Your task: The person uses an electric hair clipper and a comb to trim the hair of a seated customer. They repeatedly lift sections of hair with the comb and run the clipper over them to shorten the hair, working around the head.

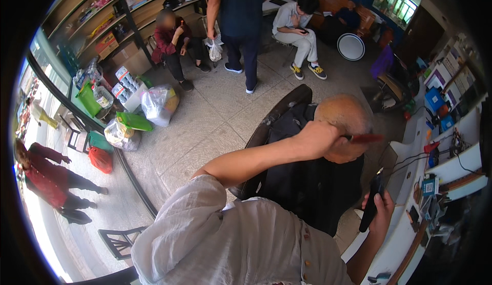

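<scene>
A person sits before me in a dark barber chair (pixel 302 94), draped in a black cape (pixel 302 193). My left hand (pixel 319 140) is against the side of the seated person's head (pixel 343 112). Its fingers are closed on a red comb (pixel 366 138), which looks slightly blurred and juts out to the right. Lower right, my right hand (pixel 380 213) grips a black hair clipper (pixel 373 203), held upright with its blade end up. The clipper is apart from the head.
A white counter (pixel 410 182) runs along the right, with cables, a blue box (pixel 434 99) and small tools. Several people sit or stand across the room. Bags (pixel 160 104) lie on the floor at left, near shelves (pixel 97 26). A folding chair (pixel 120 241) stands lower left.
</scene>
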